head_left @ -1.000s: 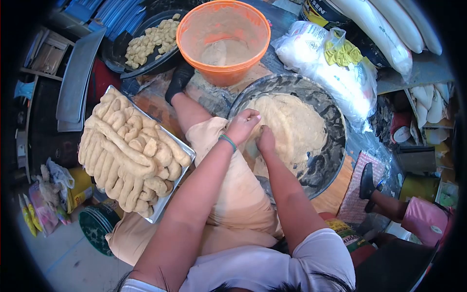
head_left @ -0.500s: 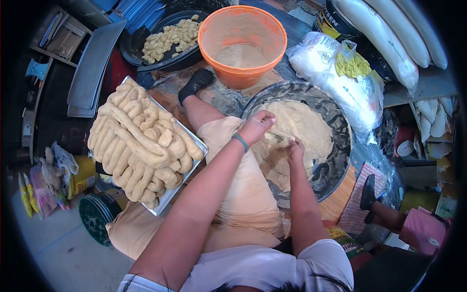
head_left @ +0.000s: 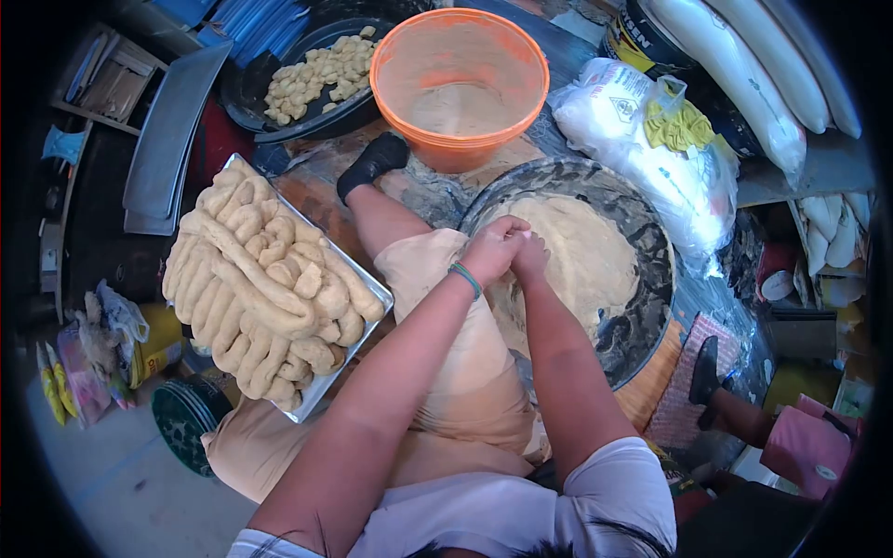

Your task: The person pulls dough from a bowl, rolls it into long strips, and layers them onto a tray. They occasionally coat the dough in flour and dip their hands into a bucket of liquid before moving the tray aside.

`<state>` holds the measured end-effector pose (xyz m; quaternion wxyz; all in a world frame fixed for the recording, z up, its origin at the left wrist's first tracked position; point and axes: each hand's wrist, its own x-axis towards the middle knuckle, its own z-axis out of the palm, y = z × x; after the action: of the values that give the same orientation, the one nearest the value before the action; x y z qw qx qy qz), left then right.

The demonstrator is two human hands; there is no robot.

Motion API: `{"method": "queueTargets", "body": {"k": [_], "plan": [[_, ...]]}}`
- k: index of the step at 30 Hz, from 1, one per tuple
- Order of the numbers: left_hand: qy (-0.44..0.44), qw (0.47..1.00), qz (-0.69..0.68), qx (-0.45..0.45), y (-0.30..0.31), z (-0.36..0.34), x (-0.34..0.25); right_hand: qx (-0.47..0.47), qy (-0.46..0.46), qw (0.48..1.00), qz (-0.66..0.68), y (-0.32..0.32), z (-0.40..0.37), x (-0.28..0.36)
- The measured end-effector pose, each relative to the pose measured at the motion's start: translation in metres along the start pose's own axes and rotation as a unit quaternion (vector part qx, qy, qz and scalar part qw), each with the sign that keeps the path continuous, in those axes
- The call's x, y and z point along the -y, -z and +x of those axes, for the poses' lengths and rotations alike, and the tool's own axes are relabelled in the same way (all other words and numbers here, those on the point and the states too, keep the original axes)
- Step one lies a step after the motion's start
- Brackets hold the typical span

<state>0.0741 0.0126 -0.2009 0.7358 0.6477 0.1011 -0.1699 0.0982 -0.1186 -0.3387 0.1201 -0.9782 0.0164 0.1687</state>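
Over the left side of a black basin (head_left: 644, 307), my two hands are pressed together with fingers curled in. My left hand (head_left: 493, 247), with a green band at its wrist, meets my right hand (head_left: 529, 257) at the knuckles. A piece of dough is closed between them, mostly hidden by the fingers. Beneath and beyond lies a broad pale mass of dough (head_left: 586, 246) in the basin. To the left, a metal tray (head_left: 379, 299) bears piled dough ropes (head_left: 246, 279), some twisted.
An orange bucket (head_left: 446, 139) stands behind the basin, beside a dark tub (head_left: 251, 121) of small dough lumps (head_left: 321, 74). Plastic bags (head_left: 651, 149) lie at the right. Another person's leg (head_left: 744, 418) shows at lower right. Green buckets (head_left: 186, 418) sit at lower left.
My hands were apart with a strip of dough stretched between them. Now they have come together, my right hand moving up and left to my left hand.
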Motion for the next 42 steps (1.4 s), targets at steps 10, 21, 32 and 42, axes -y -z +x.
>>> {"method": "queueTargets", "body": {"k": [10,21,32,42], "plan": [[0.031,0.999,0.022,-0.011,-0.004,-0.003,-0.012,0.029,-0.111,0.724,0.680,-0.020,0.011,-0.069],[-0.021,0.999,0.017,-0.030,-0.011,0.006,-0.005,0.256,-0.142,0.875,0.385,0.013,0.053,-0.036],[-0.041,0.999,-0.005,-0.032,-0.008,0.009,-0.003,0.084,-0.178,0.696,0.690,-0.110,0.087,-0.074],[-0.020,0.999,-0.003,-0.035,-0.008,0.002,-0.017,0.088,-0.255,0.639,0.720,-0.076,0.054,-0.040]]}}
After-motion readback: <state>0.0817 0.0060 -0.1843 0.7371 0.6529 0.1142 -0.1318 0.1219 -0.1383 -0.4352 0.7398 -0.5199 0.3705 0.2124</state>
